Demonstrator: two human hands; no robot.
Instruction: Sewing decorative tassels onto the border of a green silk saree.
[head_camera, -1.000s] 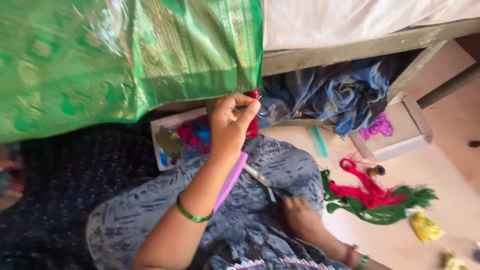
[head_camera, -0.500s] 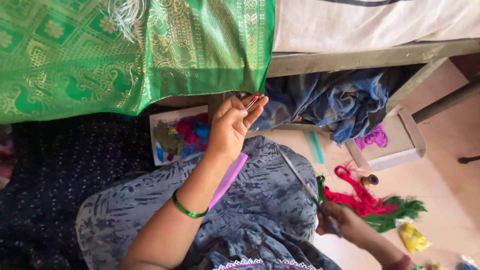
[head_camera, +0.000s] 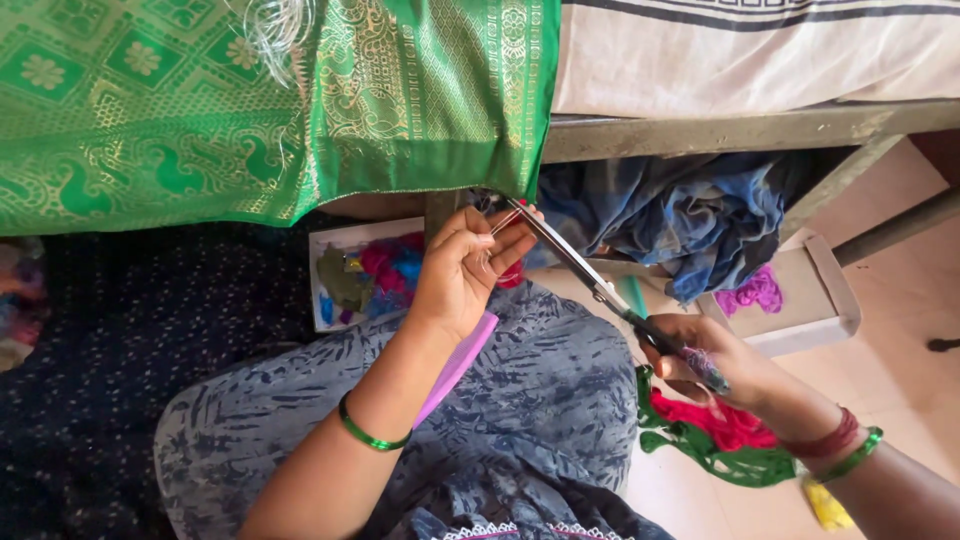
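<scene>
From the head camera, the left hand (head_camera: 460, 270) is raised to the lower corner of the green and gold sari cloth (head_camera: 250, 110), fingers pressed together and pinching thin threads at its edge. The right hand (head_camera: 715, 365) is closed round the handles of a pair of scissors (head_camera: 590, 275), whose blades slant up to that same corner — their tips meet the cloth just beside the left fingertips. The cloth hangs off a bed over a white striped sheet (head_camera: 760, 50). Behind the hands sits a tray of coloured thread (head_camera: 360, 270); a crumpled blue cloth (head_camera: 690, 215) lies under the bed frame, a cardboard box (head_camera: 810, 300) beside it — red and green threads (head_camera: 720, 440) lie on the floor.
</scene>
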